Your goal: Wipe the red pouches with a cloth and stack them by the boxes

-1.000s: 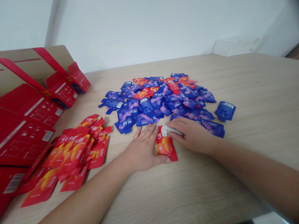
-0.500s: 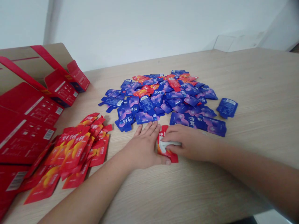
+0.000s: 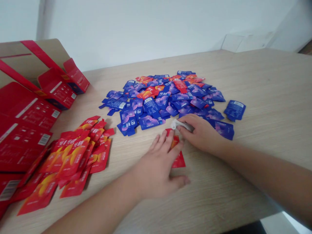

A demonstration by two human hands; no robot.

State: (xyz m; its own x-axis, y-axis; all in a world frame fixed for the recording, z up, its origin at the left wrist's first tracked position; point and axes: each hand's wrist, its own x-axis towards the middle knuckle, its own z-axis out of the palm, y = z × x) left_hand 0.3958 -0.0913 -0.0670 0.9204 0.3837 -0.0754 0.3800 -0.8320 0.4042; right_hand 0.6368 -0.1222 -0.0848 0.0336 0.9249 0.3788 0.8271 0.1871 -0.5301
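A red sachet with an orange print (image 3: pixel 179 160) lies flat on the wooden table in front of me. Across its left part spread the fingers of my left hand (image 3: pixel 158 165), open and a little blurred. My right hand (image 3: pixel 198 131) is closed around a small white and pale grey hand tool (image 3: pixel 179 124), whose exact kind I cannot make out. The tool's white end is at the sachet's upper end, just above my left fingertips; whether it touches the sachet I cannot tell.
Beyond my hands lies a loose heap of blue sachets (image 3: pixel 152 122) with some red ones mixed in. Left of my hands are overlapping red sachets (image 3: pixel 73 156). Red cardboard boxes (image 3: pixel 26 130) stand along the left side. One blue sachet (image 3: pixel 235 110) lies apart at right.
My right hand has moved up off the middle of the red sachet with the white tool. My left hand has shifted from the sachet's left side onto it.
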